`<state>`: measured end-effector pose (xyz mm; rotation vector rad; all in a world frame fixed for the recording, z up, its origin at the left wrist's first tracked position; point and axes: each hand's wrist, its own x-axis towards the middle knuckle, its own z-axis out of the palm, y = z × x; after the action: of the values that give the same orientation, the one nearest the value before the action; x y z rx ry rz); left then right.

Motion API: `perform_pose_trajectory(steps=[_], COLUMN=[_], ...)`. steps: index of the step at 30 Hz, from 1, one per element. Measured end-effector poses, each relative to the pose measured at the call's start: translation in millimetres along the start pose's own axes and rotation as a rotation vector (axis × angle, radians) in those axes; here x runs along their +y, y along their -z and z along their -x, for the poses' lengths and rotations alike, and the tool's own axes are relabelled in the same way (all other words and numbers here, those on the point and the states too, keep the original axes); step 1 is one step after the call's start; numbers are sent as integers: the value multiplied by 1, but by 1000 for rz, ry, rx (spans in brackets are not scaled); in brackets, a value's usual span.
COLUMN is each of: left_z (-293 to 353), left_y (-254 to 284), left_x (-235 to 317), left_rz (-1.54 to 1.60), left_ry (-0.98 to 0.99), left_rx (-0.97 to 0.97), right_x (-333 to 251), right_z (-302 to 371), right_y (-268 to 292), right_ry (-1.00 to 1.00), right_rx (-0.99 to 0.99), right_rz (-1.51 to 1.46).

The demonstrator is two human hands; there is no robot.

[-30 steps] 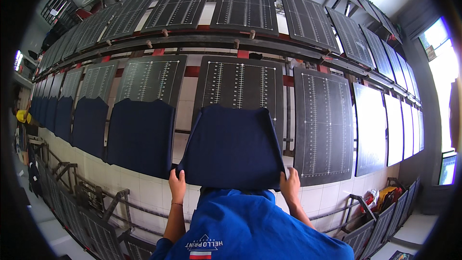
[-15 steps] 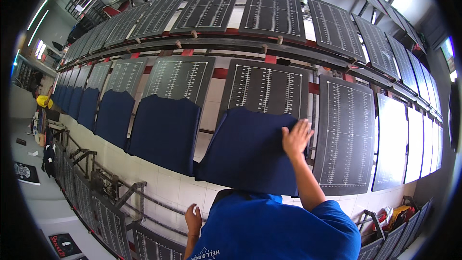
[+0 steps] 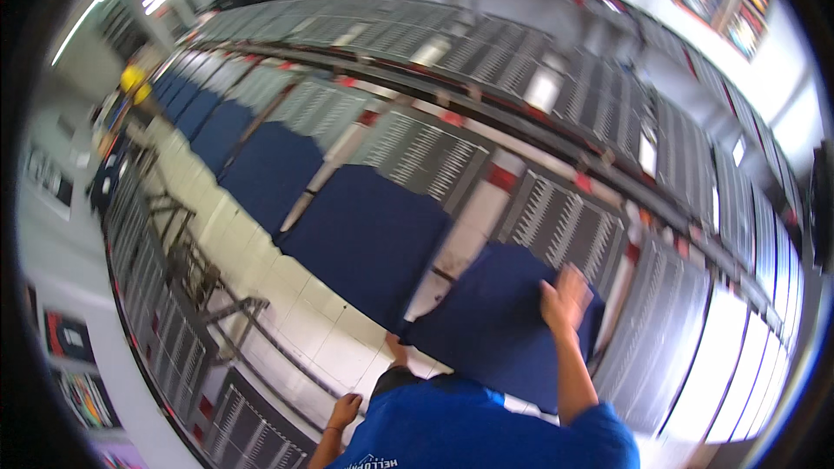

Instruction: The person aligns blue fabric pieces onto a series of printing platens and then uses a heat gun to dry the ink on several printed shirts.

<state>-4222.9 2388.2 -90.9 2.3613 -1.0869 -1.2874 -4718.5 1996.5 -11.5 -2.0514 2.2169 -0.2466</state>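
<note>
Your right hand [image 3: 566, 297]: flat on cloth [image 3: 482, 321], board's [image 3: 560, 219] right edge; left hand [image 3: 346, 409]: curled, near aisle [image 3: 334, 352]; shirt [image 3: 486, 436]: white-lettered.

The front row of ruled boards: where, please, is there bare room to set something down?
The ruled board just right of the navy fabric panel under the right hand looks bare, as does the marked strip beyond that panel's far edge. Leftward it is crowded: navy panels cover the near parts of the boards.

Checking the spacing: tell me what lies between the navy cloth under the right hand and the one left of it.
The head view shows a gap between the right cloth and left cloth: pale floor, crossed by a dark bar.
</note>
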Motion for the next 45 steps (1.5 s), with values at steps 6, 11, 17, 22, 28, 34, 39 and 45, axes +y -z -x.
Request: perform_pose_trajectory(steps=[6, 11, 17, 22, 28, 34, 39, 45], left_z=[-101, -217, -303, -316, -316, -345, -453, -569], left_y=[28, 135, 299, 380, 433, 565, 737, 933], left_x=[-91, -51, 11, -51, -213, -264, -280, -301], left_rz=[-48, 9, 319, 484, 640, 822, 954, 958], left_ry=[93, -318, -617, -391, 90, 302, 204, -3], left_rx=[-199, 0, 225, 307, 256, 353, 697, 567], right_x=[150, -151, -638, -760, -913, -1254, -1508, -1646], right_z=[65, -37, 14, 44, -19, -25, 5, -40], right_y=[-7, -26, -32, -96, -161, -209, -172, -246], right_ry=[-1000, -383, 714, 1229, 1171, 1642, 1915, 1848], right_rx=[-67, 233, -296, -935, -1226, -1018, -901, -1158], right_rz=[396, 120, -652, -412, 172, 0, -319, -212])
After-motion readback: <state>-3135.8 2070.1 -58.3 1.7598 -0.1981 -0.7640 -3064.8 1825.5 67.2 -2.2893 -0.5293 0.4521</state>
